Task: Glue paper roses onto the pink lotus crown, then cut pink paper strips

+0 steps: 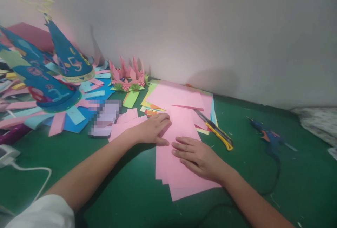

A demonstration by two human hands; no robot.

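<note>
Several overlapping pink paper sheets (181,171) lie on the green table in front of me. My left hand (155,128) rests on their left side, fingers stretched out and slightly curved, thumb apart. Flat on the right side of the same sheets lies my right hand (197,154), its fingers spread and pointing left. Neither hand grips anything. Just beyond my right hand is a yellow and black utility knife (217,133), its tip end over the paper. More pink paper (173,94) is stacked behind, on top of sheets in green, yellow and blue.
A blue glue gun (270,136) with a cord lies on the right. At left are a pixelated phone (105,119), a pink paper crown (129,75), blue cone hats (71,63) among paper strips, and a white cable (47,170). A wall (237,38) rises behind the table (300,182).
</note>
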